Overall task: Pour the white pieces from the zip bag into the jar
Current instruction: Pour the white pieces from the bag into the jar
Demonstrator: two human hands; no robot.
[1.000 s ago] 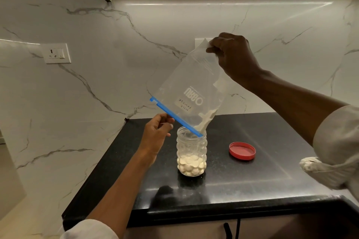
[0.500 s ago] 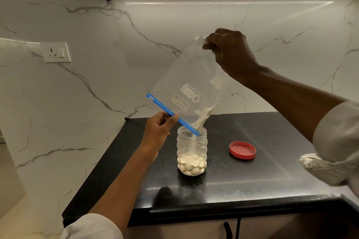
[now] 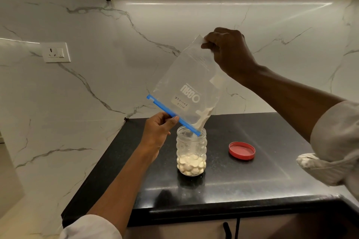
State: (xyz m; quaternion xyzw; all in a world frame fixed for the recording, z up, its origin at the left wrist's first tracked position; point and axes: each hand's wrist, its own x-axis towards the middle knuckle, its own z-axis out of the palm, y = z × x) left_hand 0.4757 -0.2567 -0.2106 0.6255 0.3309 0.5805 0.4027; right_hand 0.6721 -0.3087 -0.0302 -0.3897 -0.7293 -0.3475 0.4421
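Observation:
A clear zip bag [image 3: 186, 83] with a blue zip strip hangs upside down over a clear bumpy jar [image 3: 191, 151] on the black counter [image 3: 252, 180]. My right hand [image 3: 229, 52] pinches the bag's upper corner. My left hand [image 3: 158, 132] pinches the blue strip beside the jar's mouth. The strip's lower end sits inside the jar's rim. A small heap of white material lies in the bag's lowest corner, right above the mouth. White round pieces [image 3: 191, 165] fill the jar's bottom third.
A red lid [image 3: 241, 150] lies flat on the counter to the right of the jar. Marble walls enclose the counter at the back and left, with a wall socket [image 3: 56, 52] on the left wall. Cabinet handles show below the front edge.
The bag and both hands have shifted slightly up and to the left, and the white heap in the bag's lower corner sits closer to the jar's mouth.

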